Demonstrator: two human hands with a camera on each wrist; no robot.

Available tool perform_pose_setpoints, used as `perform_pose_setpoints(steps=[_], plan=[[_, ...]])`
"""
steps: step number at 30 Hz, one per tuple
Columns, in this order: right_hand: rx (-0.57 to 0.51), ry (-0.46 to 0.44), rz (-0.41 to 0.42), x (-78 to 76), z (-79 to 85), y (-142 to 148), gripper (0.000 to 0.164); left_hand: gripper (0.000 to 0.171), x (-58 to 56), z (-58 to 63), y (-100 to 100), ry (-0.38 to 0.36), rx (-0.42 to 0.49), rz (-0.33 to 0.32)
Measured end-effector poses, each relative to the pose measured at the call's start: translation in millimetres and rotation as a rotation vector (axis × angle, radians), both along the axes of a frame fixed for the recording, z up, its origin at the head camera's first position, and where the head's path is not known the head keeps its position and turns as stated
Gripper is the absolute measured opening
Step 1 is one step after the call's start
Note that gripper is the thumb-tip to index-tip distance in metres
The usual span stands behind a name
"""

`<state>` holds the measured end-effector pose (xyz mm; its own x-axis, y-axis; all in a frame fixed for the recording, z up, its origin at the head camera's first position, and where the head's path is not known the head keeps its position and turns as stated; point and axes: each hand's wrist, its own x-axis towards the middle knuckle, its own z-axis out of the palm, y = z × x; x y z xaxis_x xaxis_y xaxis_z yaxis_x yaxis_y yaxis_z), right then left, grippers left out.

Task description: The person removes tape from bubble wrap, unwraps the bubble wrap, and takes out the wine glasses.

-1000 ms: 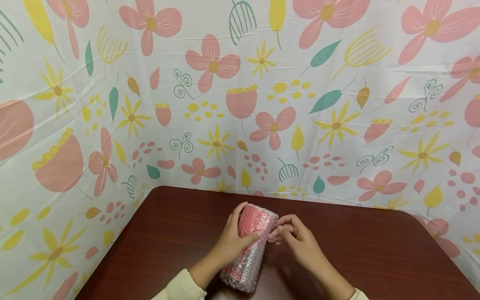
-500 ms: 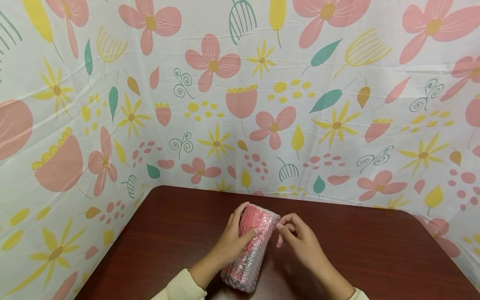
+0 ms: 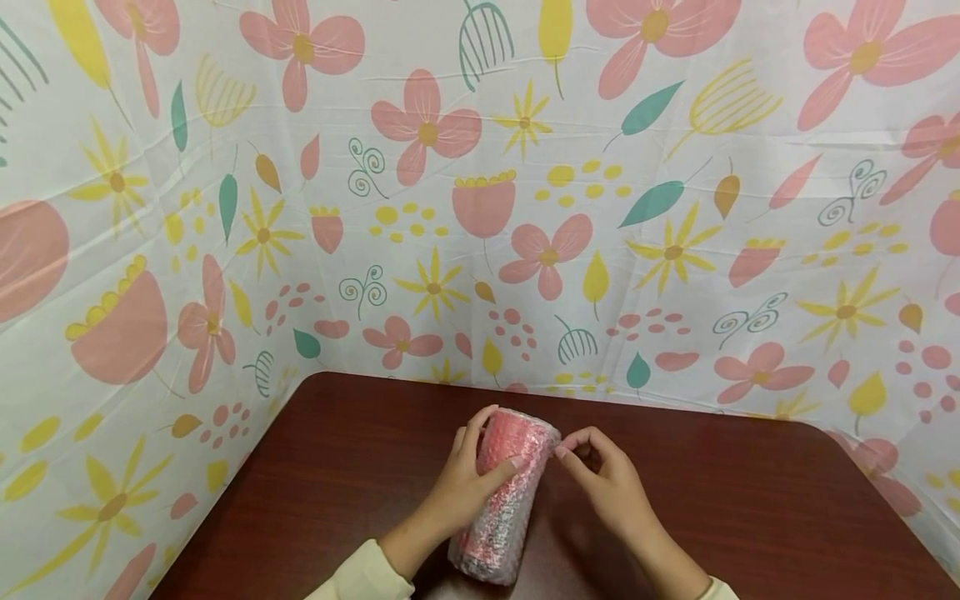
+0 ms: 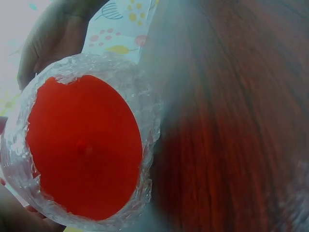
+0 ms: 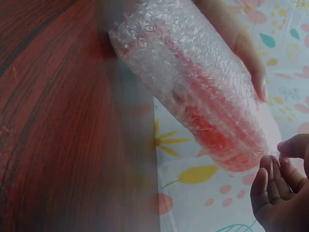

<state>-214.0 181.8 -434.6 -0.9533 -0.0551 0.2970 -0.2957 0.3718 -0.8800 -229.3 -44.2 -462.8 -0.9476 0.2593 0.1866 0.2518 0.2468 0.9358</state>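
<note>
A red cylinder [image 4: 84,150] is wrapped in clear bubble wrap [image 3: 517,508]; its flat red end shows bare in the left wrist view. My left hand [image 3: 468,479] grips it from the left near its upper end, thumb across the front and fingers behind. On the other side, my right hand [image 3: 607,479] pinches the edge of the wrap by the upper rim between thumb and index finger. The right wrist view shows the remaining fingers [image 5: 273,186] of that hand half bent beside the upper end. The cylinder leans, its upper end tilted to the right and away.
Beneath the hands is a dark red-brown wooden table [image 3: 750,517] with rounded far corners. A white cloth with a floral print [image 3: 480,208] hangs behind it and along the left side.
The cylinder's lower end has shifted slightly to the right. My right hand has moved a little right, its thumb and index finger now at the wrap's edge. The left hand keeps its grip.
</note>
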Motion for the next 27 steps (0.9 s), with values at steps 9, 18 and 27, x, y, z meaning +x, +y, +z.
perform_pose_setpoints(steps=[9, 18, 27], plan=[[-0.012, 0.003, 0.02, -0.7, -0.5, -1.2, 0.013, 0.076, 0.2, 0.0, 1.9, 0.025, -0.002, 0.047], [-0.032, 0.008, 0.025, -0.3, -2.0, 0.2, 0.012, 0.078, 1.4, 0.5, 3.1, 0.057, -0.033, 0.084], [-0.058, 0.044, 0.033, -0.3, -1.9, -2.6, 0.013, 0.079, 0.9, 0.2, 2.6, 0.061, -0.057, 0.088]])
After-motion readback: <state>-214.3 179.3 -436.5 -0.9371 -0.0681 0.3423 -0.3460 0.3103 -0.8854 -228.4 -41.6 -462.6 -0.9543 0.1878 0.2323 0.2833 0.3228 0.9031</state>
